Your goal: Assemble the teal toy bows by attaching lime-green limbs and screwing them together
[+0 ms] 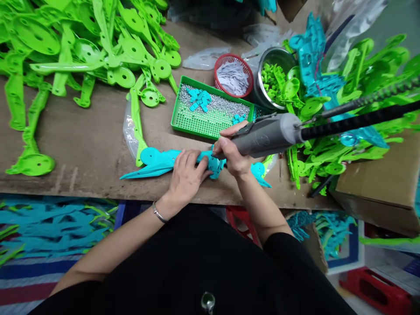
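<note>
A long turquoise plastic part (164,159) lies along the front of the table, its pointed end to the left. My left hand (188,173) presses down on it with curled fingers, gripping its middle. My right hand (233,153) is wrapped round a grey electric screwdriver (262,135), which hangs from a coiled spring and a black cable. The driver's tip is hidden by my fingers, over the right end of the turquoise part. A smaller turquoise piece (259,169) shows beyond my right wrist.
Behind my hands stands a green tray (187,127) with screws and small turquoise pieces. Near it are a red basket (217,83) of white slips and a metal pot (262,85) of green pieces. Green parts (131,48) heap at left; a cardboard box (377,179) stands right.
</note>
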A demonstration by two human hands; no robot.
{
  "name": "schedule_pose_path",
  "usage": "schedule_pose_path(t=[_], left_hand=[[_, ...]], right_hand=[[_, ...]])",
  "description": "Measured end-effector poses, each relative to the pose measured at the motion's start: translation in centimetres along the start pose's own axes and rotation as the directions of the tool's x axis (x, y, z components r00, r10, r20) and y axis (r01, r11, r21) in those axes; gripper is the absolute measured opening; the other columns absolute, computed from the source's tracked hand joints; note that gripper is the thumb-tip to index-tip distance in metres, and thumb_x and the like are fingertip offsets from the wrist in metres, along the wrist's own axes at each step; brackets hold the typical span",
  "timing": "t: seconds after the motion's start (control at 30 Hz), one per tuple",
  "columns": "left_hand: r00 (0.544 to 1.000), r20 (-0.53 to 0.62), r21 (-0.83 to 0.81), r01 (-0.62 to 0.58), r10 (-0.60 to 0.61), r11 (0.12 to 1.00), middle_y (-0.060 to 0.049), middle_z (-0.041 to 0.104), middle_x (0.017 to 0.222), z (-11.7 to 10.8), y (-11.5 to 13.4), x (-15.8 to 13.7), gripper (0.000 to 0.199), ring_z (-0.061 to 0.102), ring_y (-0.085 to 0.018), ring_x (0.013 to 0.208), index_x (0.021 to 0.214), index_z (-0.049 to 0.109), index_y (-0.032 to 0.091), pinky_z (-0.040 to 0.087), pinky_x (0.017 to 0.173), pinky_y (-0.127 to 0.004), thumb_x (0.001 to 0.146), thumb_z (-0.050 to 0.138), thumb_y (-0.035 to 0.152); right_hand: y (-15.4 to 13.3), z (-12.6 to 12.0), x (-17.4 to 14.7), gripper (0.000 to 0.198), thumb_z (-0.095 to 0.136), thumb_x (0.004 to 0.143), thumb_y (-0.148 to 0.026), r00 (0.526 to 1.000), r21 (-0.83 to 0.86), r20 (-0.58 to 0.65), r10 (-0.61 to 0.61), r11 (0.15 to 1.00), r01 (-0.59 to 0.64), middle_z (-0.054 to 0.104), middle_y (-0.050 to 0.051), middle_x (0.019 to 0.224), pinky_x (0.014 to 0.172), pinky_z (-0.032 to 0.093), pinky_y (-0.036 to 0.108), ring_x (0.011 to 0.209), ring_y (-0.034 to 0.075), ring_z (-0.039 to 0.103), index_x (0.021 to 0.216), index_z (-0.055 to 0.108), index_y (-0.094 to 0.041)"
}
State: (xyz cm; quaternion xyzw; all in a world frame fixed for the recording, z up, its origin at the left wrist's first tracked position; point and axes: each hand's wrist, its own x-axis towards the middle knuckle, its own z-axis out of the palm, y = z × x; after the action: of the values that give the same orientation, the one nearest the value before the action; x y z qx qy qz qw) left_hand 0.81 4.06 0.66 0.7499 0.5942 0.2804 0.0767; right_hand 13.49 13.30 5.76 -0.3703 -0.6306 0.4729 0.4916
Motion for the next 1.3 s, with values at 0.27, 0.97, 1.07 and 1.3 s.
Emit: schedule_pose_path(t=[0.27,0.97,1.07,1.3], left_hand=[[0.994,0.099,0.124,-0.059,0.046,0.991,-0.018,0.063,0.12,-1.3,0.2,0.9,0.041,0.055,-0.032,0.107,0.133,0.064,0.02,0.045,0.099,-0.05,0.098,0.057,0.04],[0.974,0.2,0.129,-0.137,0.109,0.982,-0.018,0.064,0.125,-1.3,-0.5,1.1,0.041,0.057,-0.035,0.115,0.138,0.058,0.022,0.041,0.1,-0.058,0.102,0.047,0.037],[0.976,0.205,0.072,-0.092,0.075,0.993,-0.021,0.062,0.13,-1.2,-0.4,1.0,0.042,0.056,-0.036,0.122,0.135,0.059,0.015,0.037,0.109,-0.06,0.101,0.05,0.037],[0.984,0.159,-0.048,-0.071,0.078,0.996,-0.024,0.05,0.151,-0.2,1.4,0.4,0.07,0.045,-0.039,0.141,0.146,0.046,0.008,0.015,0.123,-0.066,0.093,0.059,0.051]], right_hand=[[-0.2,-0.6,-0.1,0.023,0.07,0.089,-0.041,0.998,0.106,-0.047,-0.049,0.993,0.054,0.058,-0.01,0.057,0.051,0.052,0.026,0.047,0.011,0.058,0.103,0.057,-0.027],[-2.5,-1.6,-1.5,0.031,0.07,0.086,-0.051,0.997,0.051,-0.069,-0.019,0.998,0.023,0.056,-0.008,0.059,0.055,0.053,0.027,0.049,0.011,0.058,0.103,0.058,-0.028],[-2.9,-2.5,-3.1,0.02,0.069,0.089,-0.041,0.998,0.087,-0.044,-0.047,0.995,0.051,0.058,-0.009,0.058,0.053,0.053,0.029,0.049,0.013,0.058,0.105,0.061,-0.031],[-1.3,-2.7,-5.1,0.017,0.068,0.091,-0.03,0.996,0.146,-0.07,-0.054,0.987,0.064,0.062,-0.009,0.062,0.053,0.053,0.027,0.051,0.012,0.061,0.107,0.063,-0.03]])
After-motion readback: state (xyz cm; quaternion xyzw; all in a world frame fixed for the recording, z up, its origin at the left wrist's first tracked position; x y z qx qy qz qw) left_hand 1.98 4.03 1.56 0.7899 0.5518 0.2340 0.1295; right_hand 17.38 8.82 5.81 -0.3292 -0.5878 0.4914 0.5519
